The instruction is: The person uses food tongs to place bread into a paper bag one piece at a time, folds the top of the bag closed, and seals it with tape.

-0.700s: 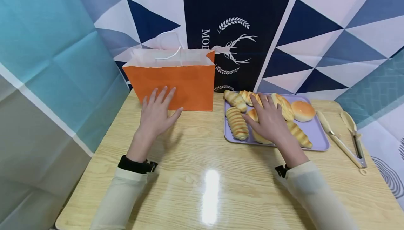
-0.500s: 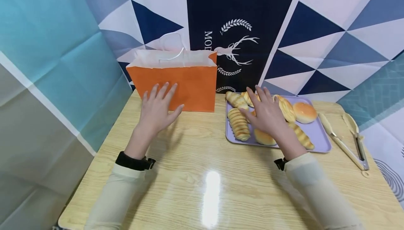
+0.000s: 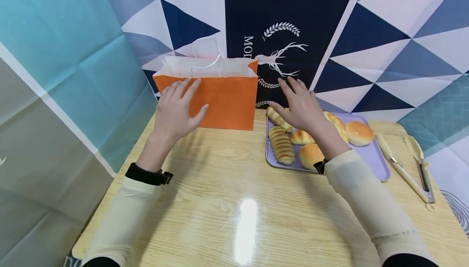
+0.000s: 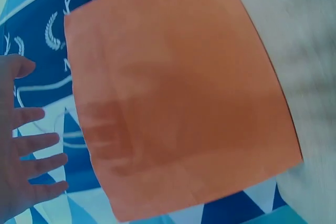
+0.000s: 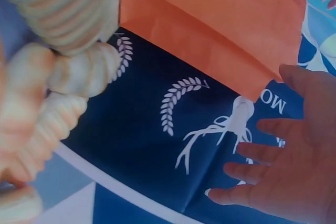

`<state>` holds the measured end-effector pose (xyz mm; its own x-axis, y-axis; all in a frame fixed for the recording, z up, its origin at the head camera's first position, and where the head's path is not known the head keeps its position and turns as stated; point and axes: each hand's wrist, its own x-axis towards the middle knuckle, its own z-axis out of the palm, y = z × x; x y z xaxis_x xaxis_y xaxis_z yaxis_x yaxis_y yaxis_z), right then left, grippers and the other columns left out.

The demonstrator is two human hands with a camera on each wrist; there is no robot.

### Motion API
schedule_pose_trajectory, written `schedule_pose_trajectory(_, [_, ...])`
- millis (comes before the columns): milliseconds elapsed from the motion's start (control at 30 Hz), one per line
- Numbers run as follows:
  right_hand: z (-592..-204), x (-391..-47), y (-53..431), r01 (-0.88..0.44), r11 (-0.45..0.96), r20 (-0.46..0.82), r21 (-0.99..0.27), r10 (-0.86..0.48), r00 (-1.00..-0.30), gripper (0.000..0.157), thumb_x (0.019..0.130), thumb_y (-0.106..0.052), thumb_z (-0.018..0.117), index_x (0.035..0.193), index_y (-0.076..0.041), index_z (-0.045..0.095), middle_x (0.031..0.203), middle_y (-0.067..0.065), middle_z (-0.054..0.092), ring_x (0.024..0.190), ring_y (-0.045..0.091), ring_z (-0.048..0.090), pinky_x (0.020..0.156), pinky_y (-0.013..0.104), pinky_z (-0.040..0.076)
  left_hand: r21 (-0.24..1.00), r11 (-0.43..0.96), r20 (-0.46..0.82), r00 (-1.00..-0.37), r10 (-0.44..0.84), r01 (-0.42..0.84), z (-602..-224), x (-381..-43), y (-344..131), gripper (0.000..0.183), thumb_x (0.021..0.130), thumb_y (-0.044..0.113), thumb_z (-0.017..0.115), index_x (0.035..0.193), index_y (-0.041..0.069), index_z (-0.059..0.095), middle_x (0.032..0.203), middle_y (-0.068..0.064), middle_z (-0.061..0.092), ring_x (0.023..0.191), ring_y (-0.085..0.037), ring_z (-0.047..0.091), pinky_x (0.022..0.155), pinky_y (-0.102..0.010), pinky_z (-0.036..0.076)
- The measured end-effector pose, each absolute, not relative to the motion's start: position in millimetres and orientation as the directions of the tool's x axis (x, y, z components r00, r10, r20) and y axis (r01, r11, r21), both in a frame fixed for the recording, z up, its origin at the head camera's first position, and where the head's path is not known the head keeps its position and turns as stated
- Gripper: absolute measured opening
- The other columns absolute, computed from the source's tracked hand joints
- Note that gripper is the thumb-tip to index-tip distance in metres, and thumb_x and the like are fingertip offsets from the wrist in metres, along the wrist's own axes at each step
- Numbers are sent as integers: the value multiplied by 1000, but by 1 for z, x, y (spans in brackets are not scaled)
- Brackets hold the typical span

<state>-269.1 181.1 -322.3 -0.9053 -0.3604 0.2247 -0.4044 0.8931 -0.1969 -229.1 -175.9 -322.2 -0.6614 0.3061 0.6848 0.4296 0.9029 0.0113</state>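
Observation:
An orange paper bag with a white inside and a white cord handle stands upright at the back of the table. My left hand is raised before its front, fingers spread and holding nothing; the left wrist view shows a gap between the fingers and the bag. With fingers extended, my right hand hovers over the back left of a lilac tray, also holding nothing. Several breads lie on that tray, among them a striped roll and a round bun. My right forearm hides some of them.
Right of the tray lies a pair of tongs with cream tips and handle. A patterned cloth hangs right behind the bag and tray, and a teal and grey cloth borders the left side of the wooden table.
Both hands have risen, the left toward the bag's top edge, the right up and away from the breads. Bag and tray shift slightly rightward in view as the head camera turns.

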Motion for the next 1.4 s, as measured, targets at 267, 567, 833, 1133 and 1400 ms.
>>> schedule_pose_trajectory(267, [-299,-288,160,-416,888,220,-199,-373,-901,81,98,-60,39,161,-17,11,164,18,10,145,40,8,107,74,17,8,901,769,-579,272,433,-299,-248,-197,57,87,44,56,129,6,63,123,-20,65,111,-38,56,94,-56,46])
schedule_pose_trajectory(567, [-276,-308,133,-394,896,231,-202,-348,-909,78,99,-60,35,161,-19,12,164,15,10,146,37,10,106,74,19,50,930,685,-690,233,364,-285,-275,-216,61,89,47,51,134,7,61,130,-19,63,121,-37,52,99,-57,43])
schedule_pose_trajectory(833, [-264,-324,106,-391,904,195,-174,-358,-913,75,101,-55,33,160,-14,11,164,17,11,145,36,12,108,70,23,151,954,534,-833,142,259,-282,-298,-233,63,94,50,46,144,11,53,141,-16,55,128,-37,46,100,-61,41])
schedule_pose_trajectory(1133, [-264,-343,92,-358,915,129,-186,-338,-932,76,101,-55,33,160,-15,10,163,17,13,144,38,16,112,63,25,412,909,268,-962,-53,64,-286,-323,-254,71,97,58,33,156,19,33,158,-10,33,141,-32,29,113,-59,26])
schedule_pose_trajectory(1400, [-270,-352,85,-338,894,76,-295,-330,-941,80,99,-61,31,160,-16,8,163,15,13,144,33,20,117,53,23,724,682,58,-976,-208,-102,-295,-334,-262,74,95,60,39,159,26,22,160,-5,30,139,-27,32,112,-50,33])
